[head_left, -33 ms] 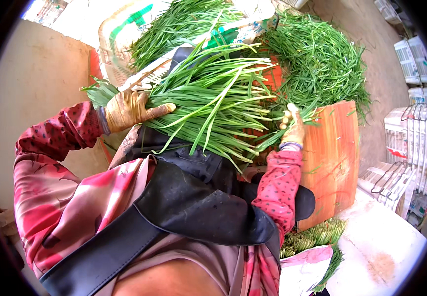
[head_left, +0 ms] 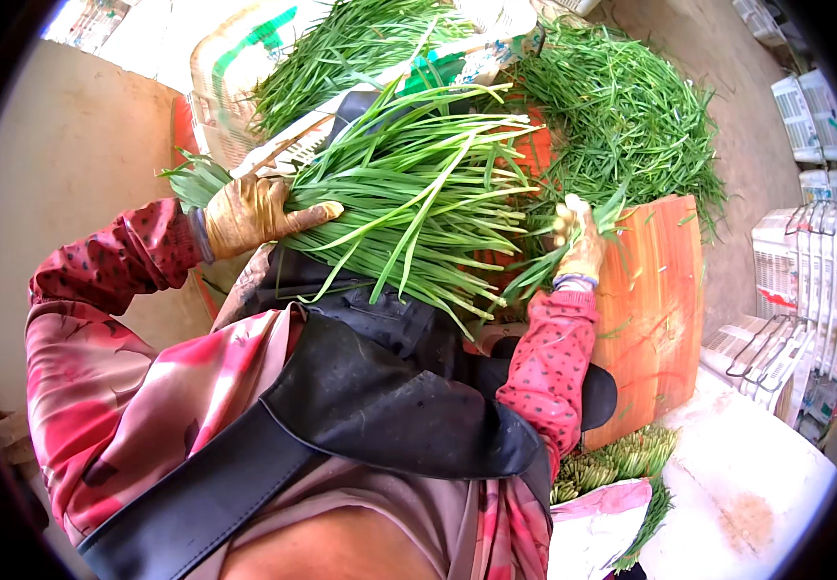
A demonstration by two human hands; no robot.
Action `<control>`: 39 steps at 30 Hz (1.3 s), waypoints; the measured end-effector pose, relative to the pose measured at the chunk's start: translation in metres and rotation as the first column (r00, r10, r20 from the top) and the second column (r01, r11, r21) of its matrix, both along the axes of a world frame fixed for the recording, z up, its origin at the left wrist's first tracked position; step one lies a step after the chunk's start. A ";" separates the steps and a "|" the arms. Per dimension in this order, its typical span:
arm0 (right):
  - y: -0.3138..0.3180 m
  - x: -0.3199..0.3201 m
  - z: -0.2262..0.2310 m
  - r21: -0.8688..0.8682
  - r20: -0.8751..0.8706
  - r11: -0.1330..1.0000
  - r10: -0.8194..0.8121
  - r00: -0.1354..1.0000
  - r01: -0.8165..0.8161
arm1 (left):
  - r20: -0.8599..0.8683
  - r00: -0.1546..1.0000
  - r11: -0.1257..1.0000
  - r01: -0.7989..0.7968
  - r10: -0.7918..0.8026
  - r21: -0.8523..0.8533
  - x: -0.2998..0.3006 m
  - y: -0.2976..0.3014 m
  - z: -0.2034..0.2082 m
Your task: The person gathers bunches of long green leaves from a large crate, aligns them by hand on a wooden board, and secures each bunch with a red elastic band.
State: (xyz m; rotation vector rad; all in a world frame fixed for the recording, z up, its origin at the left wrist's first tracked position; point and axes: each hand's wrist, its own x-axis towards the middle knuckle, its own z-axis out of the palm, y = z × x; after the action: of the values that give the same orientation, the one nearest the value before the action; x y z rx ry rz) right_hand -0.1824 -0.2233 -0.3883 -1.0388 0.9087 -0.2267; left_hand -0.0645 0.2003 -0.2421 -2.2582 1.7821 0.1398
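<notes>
A thick bunch of long, flat-leaved garlic chives [head_left: 418,198] lies across my lap, its leaf ends fanning to the right. My left hand [head_left: 254,215], in a stained yellowish glove, is closed round the bunch at its left end, thumb laid along the top. Just right of the loose ends, my right hand [head_left: 578,240], gloved too, has its fingers curled on a small tuft of chive leaves [head_left: 539,274]. Leaves stick out on both sides of that hand. Its fingertips are partly blurred.
An orange-brown wooden board [head_left: 650,319] stands to the right. Behind it is a big heap of loose chives [head_left: 621,126]. A white basket [head_left: 220,87] with more chives is at the far left. Stacked bundles [head_left: 612,464] sit lower right, white crates [head_left: 795,256] along the right.
My right hand has shifted slightly right, away from the bunch, with the small leaf tuft in it. The left hand and the bunch stay in place.
</notes>
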 end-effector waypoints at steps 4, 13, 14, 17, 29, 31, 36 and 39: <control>0.055 0.053 0.038 -0.648 -0.101 0.645 0.453 0.886 -0.404 | -0.044 0.998 0.999 -0.034 0.034 -0.012 -0.002 0.002 -0.008; -0.021 0.064 -0.026 -0.119 -0.131 0.974 0.176 0.976 -0.192 | -0.038 0.999 0.999 0.002 -0.004 -0.048 0.002 -0.002 -0.004; -0.004 0.073 0.003 0.021 -0.056 0.964 0.265 0.963 -0.264 | -0.060 0.998 0.999 -0.016 0.014 -0.041 0.001 0.002 -0.002; 0.038 0.100 0.006 -0.469 0.005 0.736 0.555 0.832 -0.488 | -0.082 0.997 0.999 -0.006 0.002 -0.053 0.003 -0.005 -0.002; 0.004 0.028 0.014 -0.362 0.138 0.897 0.321 0.937 -0.253 | -0.176 0.977 0.965 -0.156 0.119 -0.212 -0.008 0.001 -0.020; 0.042 0.023 0.032 -0.550 0.101 0.737 0.525 0.845 -0.392 | -0.126 0.990 0.945 -0.097 0.060 -0.313 -0.005 -0.004 -0.021; 0.074 0.028 -0.004 -0.224 0.517 0.969 0.206 0.831 -0.101 | -0.199 0.964 0.983 -0.182 0.176 -0.014 -0.004 -0.002 -0.018; 0.038 0.016 -0.019 -0.300 0.299 0.953 0.133 0.945 -0.039 | -0.090 0.995 0.987 -0.064 0.050 -0.151 0.001 -0.003 -0.020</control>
State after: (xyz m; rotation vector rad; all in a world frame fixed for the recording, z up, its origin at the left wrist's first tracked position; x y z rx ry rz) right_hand -0.1664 -0.1857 -0.4071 -1.2689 0.5453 -0.4502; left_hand -0.0635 0.1977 -0.2617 -2.4466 1.8295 0.1160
